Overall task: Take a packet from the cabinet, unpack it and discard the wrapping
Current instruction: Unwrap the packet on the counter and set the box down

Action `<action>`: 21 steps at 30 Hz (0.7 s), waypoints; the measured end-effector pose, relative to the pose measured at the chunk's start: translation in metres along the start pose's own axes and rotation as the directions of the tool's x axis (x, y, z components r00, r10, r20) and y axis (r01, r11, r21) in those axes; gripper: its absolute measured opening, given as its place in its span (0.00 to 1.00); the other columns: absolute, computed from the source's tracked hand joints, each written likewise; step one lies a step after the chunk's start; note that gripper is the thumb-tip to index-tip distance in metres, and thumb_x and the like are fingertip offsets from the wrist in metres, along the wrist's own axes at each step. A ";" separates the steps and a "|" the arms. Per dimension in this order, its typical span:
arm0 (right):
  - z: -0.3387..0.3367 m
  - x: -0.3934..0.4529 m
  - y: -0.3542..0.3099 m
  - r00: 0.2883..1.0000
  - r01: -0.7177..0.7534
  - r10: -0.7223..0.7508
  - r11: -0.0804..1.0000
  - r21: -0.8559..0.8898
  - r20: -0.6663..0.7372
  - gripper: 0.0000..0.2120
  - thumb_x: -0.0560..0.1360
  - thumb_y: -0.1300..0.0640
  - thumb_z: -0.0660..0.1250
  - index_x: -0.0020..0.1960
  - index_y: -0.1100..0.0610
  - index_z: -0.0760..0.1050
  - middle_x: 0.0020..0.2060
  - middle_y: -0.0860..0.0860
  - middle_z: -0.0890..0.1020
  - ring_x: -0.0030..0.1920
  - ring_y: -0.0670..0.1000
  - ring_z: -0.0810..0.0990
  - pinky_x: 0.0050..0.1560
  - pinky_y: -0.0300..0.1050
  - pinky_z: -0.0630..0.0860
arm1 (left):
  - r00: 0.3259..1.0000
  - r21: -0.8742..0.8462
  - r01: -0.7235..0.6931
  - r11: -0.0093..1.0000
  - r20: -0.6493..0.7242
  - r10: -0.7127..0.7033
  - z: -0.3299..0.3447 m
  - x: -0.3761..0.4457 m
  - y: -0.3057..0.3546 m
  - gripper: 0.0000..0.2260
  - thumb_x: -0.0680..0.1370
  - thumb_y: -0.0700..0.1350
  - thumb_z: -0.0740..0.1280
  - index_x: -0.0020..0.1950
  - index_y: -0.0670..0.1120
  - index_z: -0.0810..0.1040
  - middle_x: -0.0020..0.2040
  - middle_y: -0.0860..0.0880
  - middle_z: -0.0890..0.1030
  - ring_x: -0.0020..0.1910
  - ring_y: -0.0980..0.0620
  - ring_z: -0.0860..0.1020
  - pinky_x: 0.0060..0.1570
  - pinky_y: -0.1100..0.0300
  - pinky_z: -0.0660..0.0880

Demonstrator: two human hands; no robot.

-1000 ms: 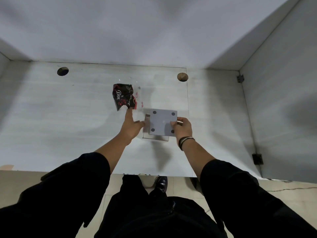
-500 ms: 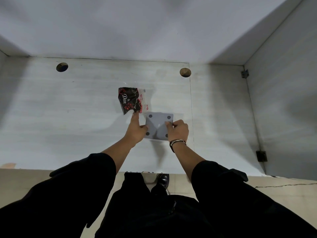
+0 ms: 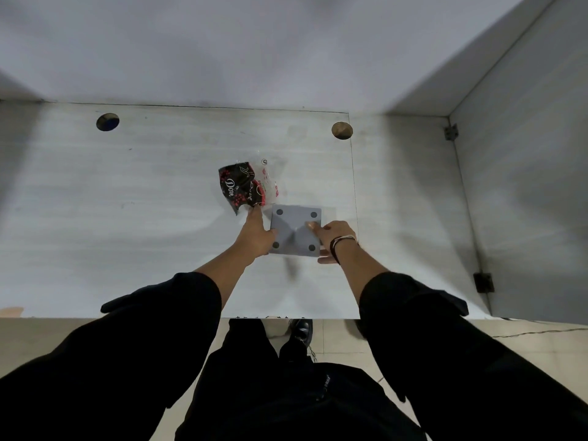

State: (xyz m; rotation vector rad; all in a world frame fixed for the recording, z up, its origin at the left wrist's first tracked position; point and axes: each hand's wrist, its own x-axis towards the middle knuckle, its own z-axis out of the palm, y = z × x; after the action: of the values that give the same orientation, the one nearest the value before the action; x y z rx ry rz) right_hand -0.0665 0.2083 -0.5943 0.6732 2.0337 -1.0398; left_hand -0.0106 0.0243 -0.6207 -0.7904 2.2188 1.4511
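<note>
You are looking down on a pale grey wood-grain worktop [image 3: 127, 218] that meets a plain white wall [image 3: 254, 43] at the back. Two round cable holes [image 3: 107, 121] are cut into it near that wall, one to the left and one nearer the middle [image 3: 342, 130]. A grey side panel [image 3: 525, 186] stands at your right, carrying two small dark metal hinges [image 3: 483, 282]. Below the worktop's front edge you see beige floor tiles [image 3: 525, 332] and a black shoe [image 3: 300, 329].

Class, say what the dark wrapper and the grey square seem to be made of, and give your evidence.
Wrapper: probably thin plastic film, glossy; it is crumpled, with a clear part showing the surface beneath. Grey square: looks like matte rigid plastic or card, flat with four dark dots; uncertain.
</note>
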 end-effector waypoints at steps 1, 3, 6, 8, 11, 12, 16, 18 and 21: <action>-0.004 -0.001 -0.003 0.997 -0.040 0.037 0.998 0.043 0.073 0.20 0.76 0.44 0.73 0.55 0.60 0.79 0.50 0.59 0.85 0.42 0.62 0.88 0.40 0.59 0.87 | 0.999 -0.060 0.026 0.998 0.022 -0.025 -0.001 -0.001 0.003 0.36 0.80 0.40 0.66 0.83 0.55 0.52 0.74 0.50 0.66 0.66 0.41 0.75 0.48 0.47 0.83; -0.009 -0.002 -0.004 0.982 -0.081 0.047 0.980 0.181 0.184 0.17 0.79 0.52 0.71 0.62 0.60 0.77 0.58 0.60 0.83 0.48 0.63 0.87 0.47 0.61 0.86 | 0.993 -0.253 0.102 0.962 0.083 -0.083 -0.005 -0.005 0.009 0.37 0.79 0.34 0.64 0.82 0.58 0.55 0.71 0.50 0.70 0.64 0.42 0.76 0.52 0.42 0.81; -0.013 -0.005 -0.003 0.970 -0.028 -0.101 0.858 0.512 0.223 0.14 0.79 0.58 0.69 0.65 0.56 0.79 0.67 0.56 0.79 0.64 0.59 0.80 0.63 0.68 0.77 | 0.987 -0.615 0.161 0.772 0.100 -0.126 -0.014 -0.014 0.018 0.24 0.79 0.38 0.66 0.72 0.59 0.73 0.70 0.49 0.74 0.67 0.42 0.75 0.64 0.26 0.69; -0.015 -0.014 -0.012 0.955 -0.021 -0.185 0.735 0.678 0.231 0.12 0.77 0.53 0.72 0.58 0.56 0.82 0.63 0.52 0.81 0.66 0.55 0.76 0.67 0.72 0.68 | 0.983 -0.791 0.162 0.589 0.075 -0.170 -0.021 -0.014 0.029 0.10 0.81 0.49 0.68 0.61 0.57 0.78 0.68 0.49 0.76 0.65 0.41 0.75 0.66 0.22 0.62; -0.011 -0.025 -0.031 0.946 0.054 -0.268 0.684 0.727 0.182 0.19 0.76 0.43 0.74 0.52 0.60 0.80 0.51 0.52 0.82 0.60 0.55 0.79 0.64 0.67 0.72 | 0.975 -0.862 0.155 0.483 0.054 -0.216 -0.022 -0.015 0.047 0.17 0.80 0.58 0.68 0.66 0.53 0.76 0.64 0.48 0.78 0.60 0.39 0.75 0.65 0.24 0.66; -0.008 -0.029 -0.036 0.934 0.124 -0.319 0.709 0.694 0.160 0.22 0.76 0.41 0.72 0.53 0.61 0.80 0.49 0.54 0.82 0.56 0.55 0.80 0.61 0.62 0.76 | 0.979 -0.855 0.143 0.498 0.049 -0.197 -0.020 -0.015 0.054 0.15 0.80 0.58 0.67 0.64 0.53 0.77 0.63 0.48 0.79 0.59 0.40 0.76 0.63 0.25 0.69; -0.007 -0.035 -0.054 0.812 0.374 -0.521 0.809 0.454 0.261 0.26 0.75 0.39 0.71 0.66 0.54 0.76 0.55 0.56 0.85 0.52 0.54 0.85 0.51 0.49 0.84 | 0.994 -0.828 0.093 0.554 0.046 -0.098 -0.012 -0.014 0.062 0.13 0.82 0.56 0.65 0.64 0.54 0.80 0.54 0.50 0.87 0.54 0.43 0.83 0.57 0.33 0.79; -0.015 -0.032 -0.062 0.792 0.474 -0.548 0.830 0.292 0.271 0.38 0.66 0.37 0.79 0.69 0.53 0.72 0.58 0.55 0.85 0.56 0.55 0.85 0.53 0.57 0.85 | 0.997 -0.827 0.063 0.559 0.035 -0.061 -0.013 -0.013 0.060 0.10 0.83 0.53 0.65 0.62 0.55 0.81 0.46 0.53 0.88 0.50 0.45 0.84 0.52 0.38 0.81; -0.030 -0.033 -0.070 0.760 0.633 -0.610 0.773 -0.045 0.226 0.36 0.67 0.45 0.81 0.66 0.57 0.69 0.55 0.53 0.82 0.52 0.52 0.82 0.50 0.54 0.84 | 0.997 -0.835 0.069 0.546 0.038 -0.068 -0.017 -0.012 0.058 0.11 0.82 0.53 0.66 0.63 0.55 0.80 0.52 0.52 0.86 0.56 0.44 0.82 0.53 0.38 0.81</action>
State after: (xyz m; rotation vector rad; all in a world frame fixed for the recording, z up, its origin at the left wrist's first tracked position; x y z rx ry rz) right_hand -0.1090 0.1925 -0.5248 -0.2115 2.1598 -1.2741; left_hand -0.0385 0.0301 -0.5663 -1.1123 1.3307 2.4955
